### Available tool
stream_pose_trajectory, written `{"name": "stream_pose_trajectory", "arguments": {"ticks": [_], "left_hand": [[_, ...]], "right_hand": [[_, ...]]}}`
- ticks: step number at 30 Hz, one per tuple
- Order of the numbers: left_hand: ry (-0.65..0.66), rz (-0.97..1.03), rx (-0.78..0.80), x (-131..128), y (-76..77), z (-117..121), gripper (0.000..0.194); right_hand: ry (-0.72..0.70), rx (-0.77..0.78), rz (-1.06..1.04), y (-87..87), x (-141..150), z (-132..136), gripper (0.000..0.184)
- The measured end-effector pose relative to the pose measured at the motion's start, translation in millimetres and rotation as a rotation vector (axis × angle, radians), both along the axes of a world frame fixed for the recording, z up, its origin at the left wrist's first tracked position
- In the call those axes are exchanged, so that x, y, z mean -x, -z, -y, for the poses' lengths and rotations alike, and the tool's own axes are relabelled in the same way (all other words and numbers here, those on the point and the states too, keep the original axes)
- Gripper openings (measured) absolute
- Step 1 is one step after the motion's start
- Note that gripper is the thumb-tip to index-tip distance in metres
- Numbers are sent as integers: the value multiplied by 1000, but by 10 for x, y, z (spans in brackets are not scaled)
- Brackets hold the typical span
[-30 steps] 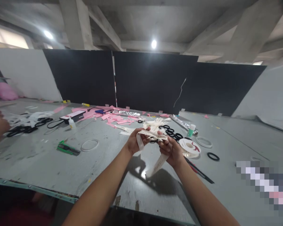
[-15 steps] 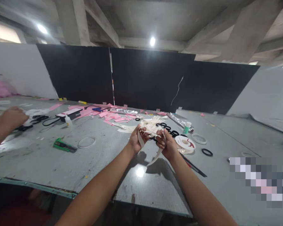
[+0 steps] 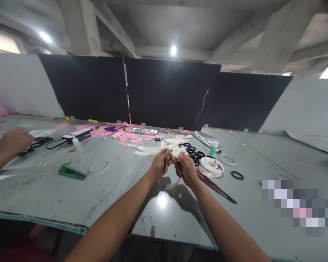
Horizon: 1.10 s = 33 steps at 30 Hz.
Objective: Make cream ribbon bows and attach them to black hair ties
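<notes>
My left hand (image 3: 160,164) and my right hand (image 3: 185,168) are close together above the grey table (image 3: 104,193), both with fingers pinched on a strip of cream ribbon (image 3: 171,159). A loose end of that ribbon hangs down between my wrists. Just beyond my hands lies a pile of cream ribbon strips (image 3: 164,145). To its right are several black rings (image 3: 193,151). A white ribbon spool (image 3: 211,164) lies right of my right hand.
Another person's hand (image 3: 13,141) rests at the far left by black rings and a cable. A green cutter (image 3: 71,171), a white ring (image 3: 97,167), pink paper scraps (image 3: 131,136), a small glue bottle (image 3: 213,147), scissors (image 3: 215,186) and foil rolls lie around. Black panels stand behind.
My hands have drawn closer together and lower, gathering the ribbon into a tighter pinch. The other person's hand at the left moved slightly inward.
</notes>
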State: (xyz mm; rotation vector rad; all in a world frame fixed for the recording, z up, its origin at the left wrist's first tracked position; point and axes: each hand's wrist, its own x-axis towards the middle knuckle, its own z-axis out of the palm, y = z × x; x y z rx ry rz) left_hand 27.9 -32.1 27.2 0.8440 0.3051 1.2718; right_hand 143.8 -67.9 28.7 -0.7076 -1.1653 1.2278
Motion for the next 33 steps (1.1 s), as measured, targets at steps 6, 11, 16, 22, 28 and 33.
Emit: {"name": "stream_pose_trajectory", "arguments": {"ticks": [6,11,16,22,28,33], "left_hand": [[-8,-213,-108,26,97,-89,36],[-111,-185,-31,64,130,-136,47],[-143,-222,20,109,155,-218,44],[-234,-438,-66,132,164,-238,29],[-214,-544,-407,146,112,-13,78],[-144,-592,-485,133,172,-23,87]], "right_hand": [[66,-28,60,53,36,-77,32],[152,-24,8,54,31,-115,36],[194,-30,87,97,-23,-188,41],[295,-202,318,107,-63,-191,19],[413,-507,619,49,-74,-150,7],[395,-297,634,141,-74,-209,20]]}}
